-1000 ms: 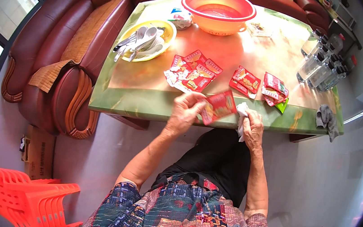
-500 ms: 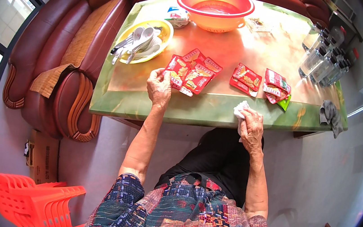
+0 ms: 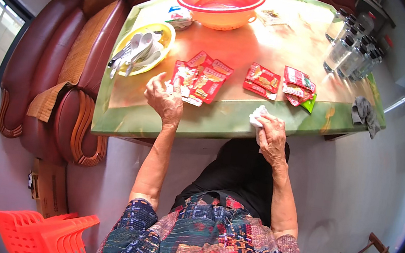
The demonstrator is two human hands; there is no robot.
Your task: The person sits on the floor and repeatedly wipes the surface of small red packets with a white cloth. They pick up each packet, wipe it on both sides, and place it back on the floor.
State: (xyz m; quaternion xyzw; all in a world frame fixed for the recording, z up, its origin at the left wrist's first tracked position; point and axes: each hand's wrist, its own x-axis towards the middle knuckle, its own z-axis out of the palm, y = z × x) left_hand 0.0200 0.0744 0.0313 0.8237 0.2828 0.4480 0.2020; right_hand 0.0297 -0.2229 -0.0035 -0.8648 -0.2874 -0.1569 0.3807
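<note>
Several red snack packets (image 3: 207, 82) lie overlapping on the green-edged table (image 3: 134, 122). My left hand (image 3: 166, 103) is at their lower left corner, its fingers apart and none of the packets lifted; whether a fingertip touches the nearest packet I cannot tell. At the table's front edge my right hand (image 3: 272, 139) is closed around a crumpled white cloth or tissue (image 3: 258, 114). Beyond that hand are two more small piles: red packets (image 3: 262, 80) and a folded stack of red packets (image 3: 298, 85) with a green packet (image 3: 309, 104) under it.
A yellow bowl of spoons and other utensils (image 3: 171, 37) stands at the left, beside a white plastic package (image 3: 179, 18). Farther back is a large red-orange basin (image 3: 220, 20). Several clear dark-capped bottles (image 3: 338, 55) stand at the right, behind a grey rag (image 3: 364, 115) hanging over the edge.
My left hand has let go of the packet's edge and its fingers have spread. The right hand keeps hold of the white cloth. The whole view has shifted slightly.
</note>
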